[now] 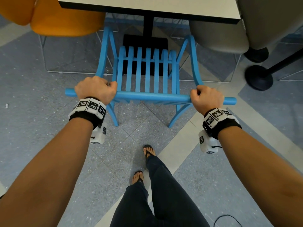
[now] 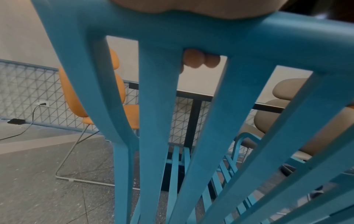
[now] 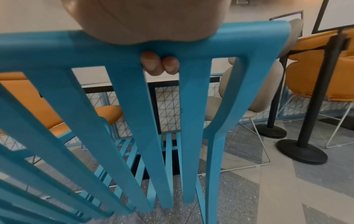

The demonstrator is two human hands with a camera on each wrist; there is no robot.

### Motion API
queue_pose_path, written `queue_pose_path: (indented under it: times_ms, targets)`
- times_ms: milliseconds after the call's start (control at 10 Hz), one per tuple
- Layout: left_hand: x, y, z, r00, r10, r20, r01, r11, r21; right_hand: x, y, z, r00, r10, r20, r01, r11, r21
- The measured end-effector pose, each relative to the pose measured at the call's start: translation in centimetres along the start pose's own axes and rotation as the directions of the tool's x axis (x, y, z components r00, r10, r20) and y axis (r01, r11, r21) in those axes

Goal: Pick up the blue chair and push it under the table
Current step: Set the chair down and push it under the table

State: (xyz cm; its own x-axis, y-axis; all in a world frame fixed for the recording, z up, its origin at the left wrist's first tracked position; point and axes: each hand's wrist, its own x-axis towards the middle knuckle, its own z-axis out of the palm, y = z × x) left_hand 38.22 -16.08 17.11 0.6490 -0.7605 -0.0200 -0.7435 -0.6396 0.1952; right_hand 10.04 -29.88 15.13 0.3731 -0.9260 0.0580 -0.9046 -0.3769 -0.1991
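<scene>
The blue chair [image 1: 147, 69] with a slatted seat stands on the floor in front of me, facing the white-topped table [image 1: 147, 5]. Its front legs and armrests reach under the table's near edge. My left hand [image 1: 96, 89] grips the left end of the chair's top rail [image 1: 152, 96]. My right hand [image 1: 206, 97] grips the right end. In the left wrist view my fingertips [image 2: 193, 60] curl under the blue rail [image 2: 191, 30] between two back slats. The right wrist view shows my fingertips [image 3: 159, 63] wrapped under the rail [image 3: 239, 37] the same way.
An orange chair [image 1: 62, 18] stands at the table's left, a beige chair [image 1: 229, 35] at its right. The table's black post and base [image 1: 147, 38] sit under the top. Two black stanchion bases [image 1: 259, 77] stand on the right. My feet [image 1: 147, 151] are behind the chair.
</scene>
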Motion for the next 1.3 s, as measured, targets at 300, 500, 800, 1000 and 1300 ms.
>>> queue_pose_path:
  times_ms: [300,500,800,1000,1300]
  targets:
    - [0.5,0.1,0.1,1.0,0.003,0.01,-0.003,1.0,-0.002,0.5,-0.1,0.1,0.998,0.059,0.015,-0.059,0.998,-0.031]
    - [0.6,0.1,0.2,1.0,0.003,-0.004,-0.003,1.0,0.008,0.5,-0.1,0.3,0.999,0.03,-0.027,-0.031,0.999,-0.033]
    - [0.3,-0.1,0.3,0.999,-0.016,-0.032,0.015,0.999,-0.04,0.2,-0.1,0.5,0.996,0.006,-0.084,-0.005,1.0,0.011]
    - [0.2,-0.2,0.2,0.998,-0.041,-0.042,0.036,0.995,-0.095,0.2,-0.2,0.5,0.996,0.031,-0.089,-0.027,0.999,0.043]
    - [-1.3,0.8,-1.3,0.989,-0.035,-0.146,-0.017,0.94,-0.342,0.1,-2.5,-1.3,0.991,-0.074,-0.112,0.096,0.974,0.203]
